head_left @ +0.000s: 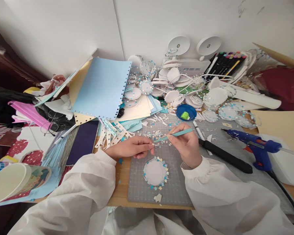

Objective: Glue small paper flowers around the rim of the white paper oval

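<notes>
My right hand point(186, 147) grips a pair of teal tweezers point(182, 132) between thumb and fingers, their tips pointing left. At those tips my left hand point(133, 147) has thumb and forefinger pinched together; whatever tiny piece sits between them is too small to make out. Below both hands a white round disc point(155, 173), ringed with small blue, white and cream paper stars, lies flat on the grey cutting mat point(138, 191). Just under it is a cream paper scrap point(157, 197). Loose paper stars point(159, 134) are scattered beyond my fingers.
A blue glue gun point(256, 143) and a black-handled tool point(226, 157) lie at right. Behind are a blue dish point(186, 113), piled star-trimmed discs point(217, 97) and pens point(226, 65). Leftward stand punched blue paper point(103, 88), a dark blue flat object point(82, 143) and a paper cup point(12, 182).
</notes>
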`<state>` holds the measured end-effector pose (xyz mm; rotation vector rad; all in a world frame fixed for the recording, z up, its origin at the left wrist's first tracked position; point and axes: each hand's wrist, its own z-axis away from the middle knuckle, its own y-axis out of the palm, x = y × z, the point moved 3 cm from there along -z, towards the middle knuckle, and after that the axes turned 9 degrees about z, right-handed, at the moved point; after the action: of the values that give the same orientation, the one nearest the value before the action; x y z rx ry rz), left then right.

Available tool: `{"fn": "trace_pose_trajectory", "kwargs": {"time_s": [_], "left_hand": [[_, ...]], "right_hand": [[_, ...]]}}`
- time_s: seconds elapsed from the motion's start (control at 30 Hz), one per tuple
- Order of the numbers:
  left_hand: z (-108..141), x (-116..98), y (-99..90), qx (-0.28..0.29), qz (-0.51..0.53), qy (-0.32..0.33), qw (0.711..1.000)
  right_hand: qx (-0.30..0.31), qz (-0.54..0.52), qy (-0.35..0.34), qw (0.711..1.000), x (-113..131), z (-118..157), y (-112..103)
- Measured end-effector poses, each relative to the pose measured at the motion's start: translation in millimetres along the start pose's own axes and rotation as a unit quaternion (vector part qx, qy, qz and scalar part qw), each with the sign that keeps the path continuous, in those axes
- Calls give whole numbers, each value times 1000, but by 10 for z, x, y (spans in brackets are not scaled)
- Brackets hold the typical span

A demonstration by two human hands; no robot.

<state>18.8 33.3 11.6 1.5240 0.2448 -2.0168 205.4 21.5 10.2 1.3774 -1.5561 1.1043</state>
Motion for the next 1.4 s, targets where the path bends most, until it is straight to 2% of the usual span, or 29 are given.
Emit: {"fn": "trace_pose_trajectory", "kwargs": {"time_s": [0.8, 1.07, 1.27, 1.4], "left_hand": [[2, -1, 1, 10, -1, 17, 1000], [1, -1, 0, 10, -3, 19, 1000], [1, 0, -4, 14, -1, 22, 1000], [2, 1, -4, 13, -3, 18, 1000]], "right_hand": [[14, 5, -6, 1000, 18, 11, 25], [-11, -26, 11, 1000, -38, 2, -2], [22, -8, 3, 1000, -3, 18, 15], [23, -3, -2, 1000, 14, 19, 21]]}}
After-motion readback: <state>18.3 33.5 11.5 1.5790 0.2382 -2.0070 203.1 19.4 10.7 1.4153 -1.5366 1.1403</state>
